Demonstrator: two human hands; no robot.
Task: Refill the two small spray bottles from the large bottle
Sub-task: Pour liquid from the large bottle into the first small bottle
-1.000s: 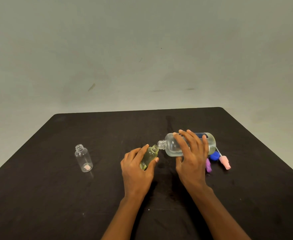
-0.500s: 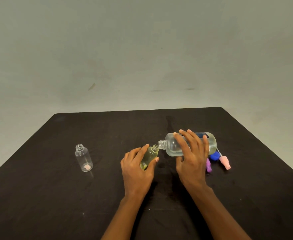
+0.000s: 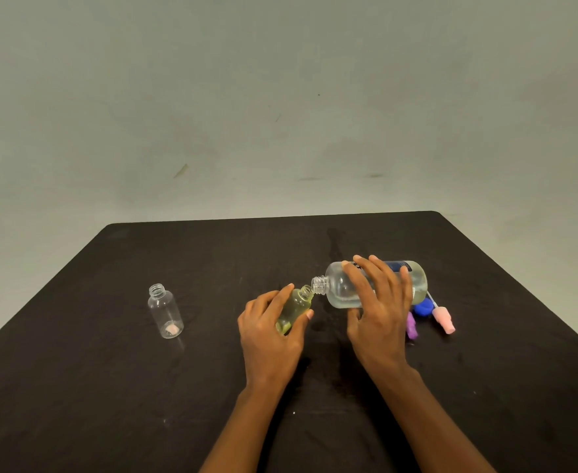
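My right hand (image 3: 378, 312) grips the large clear bottle (image 3: 340, 288), tipped on its side with its open neck pointing left. That neck meets the mouth of a small bottle (image 3: 296, 307) holding yellowish liquid, which my left hand (image 3: 268, 332) holds tilted toward it. A second small clear bottle (image 3: 165, 310) stands uncapped and upright at the left, apart from both hands, with something pale at its bottom.
Behind my right hand lie a blue cap (image 3: 423, 307), a pink spray head (image 3: 444, 319) with its tube, and a purple spray head (image 3: 412, 325). The dark table (image 3: 110, 387) ends at a rounded far edge before a plain wall.
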